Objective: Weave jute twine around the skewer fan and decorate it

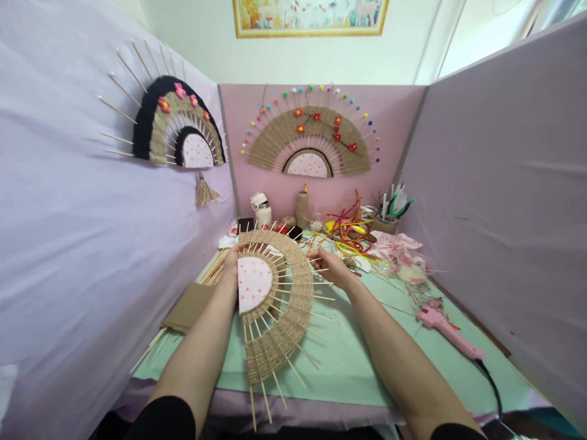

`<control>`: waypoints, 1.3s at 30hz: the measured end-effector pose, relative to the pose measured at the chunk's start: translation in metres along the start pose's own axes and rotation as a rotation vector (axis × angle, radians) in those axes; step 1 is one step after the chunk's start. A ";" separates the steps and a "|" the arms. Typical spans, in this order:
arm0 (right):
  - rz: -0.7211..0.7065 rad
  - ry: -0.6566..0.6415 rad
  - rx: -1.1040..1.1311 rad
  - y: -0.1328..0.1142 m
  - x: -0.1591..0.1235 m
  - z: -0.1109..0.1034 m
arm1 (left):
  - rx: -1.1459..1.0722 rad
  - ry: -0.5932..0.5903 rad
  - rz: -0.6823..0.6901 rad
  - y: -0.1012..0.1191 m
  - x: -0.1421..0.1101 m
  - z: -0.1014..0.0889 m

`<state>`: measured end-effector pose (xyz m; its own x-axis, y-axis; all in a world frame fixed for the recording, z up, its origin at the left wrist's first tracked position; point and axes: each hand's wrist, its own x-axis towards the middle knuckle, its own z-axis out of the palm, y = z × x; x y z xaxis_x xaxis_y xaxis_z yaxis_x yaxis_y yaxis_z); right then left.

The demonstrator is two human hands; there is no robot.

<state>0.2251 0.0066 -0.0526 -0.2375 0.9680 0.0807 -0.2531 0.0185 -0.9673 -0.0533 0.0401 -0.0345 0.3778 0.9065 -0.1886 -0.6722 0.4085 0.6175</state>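
A half-round woven fan [300, 287] is held tilted above the table, its straight edge toward the left. Twine is woven in a wide band and a narrow inner band across thin wooden sticks, whose ends stick out past the rim. White cloth with pink dots [254, 284] covers its half-round centre. My left hand [232, 261] grips the straight edge beside this cloth; its fingers are partly hidden behind the fan. At the fan's upper right rim, my right hand [334, 269] has its thumb and fingers closed on a protruding stick.
A pink glue gun [452, 333] with a black cord lies at the right. Coloured pipe cleaners [351, 235], a twine spool [302, 209] and a white bottle [262, 212] stand or lie behind. Folded brown material [188, 307] rests on sticks at left. Two finished fans hang on the partitions.
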 end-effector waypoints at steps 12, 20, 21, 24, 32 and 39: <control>-0.004 0.126 -0.096 0.002 0.003 -0.007 | -0.021 -0.030 0.087 -0.007 0.004 0.007; -0.244 0.268 -0.626 -0.004 -0.001 -0.014 | -0.081 0.019 0.117 -0.006 0.004 0.006; -0.297 0.287 -0.681 -0.006 -0.002 -0.015 | -0.090 0.029 0.131 -0.006 0.005 0.006; -0.425 0.351 -0.776 -0.010 -0.005 -0.013 | -0.117 0.050 0.175 -0.004 0.005 0.008; -0.413 0.346 -0.483 -0.013 -0.004 -0.014 | -0.138 0.065 0.204 -0.004 0.003 0.006; -0.172 0.162 -0.050 -0.008 0.003 -0.017 | -0.157 0.069 0.260 -0.009 0.000 0.012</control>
<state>0.2422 0.0134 -0.0490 -0.0407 0.9770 0.2094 -0.2296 0.1948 -0.9536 -0.0394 0.0354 -0.0314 0.1399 0.9856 -0.0948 -0.8329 0.1689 0.5270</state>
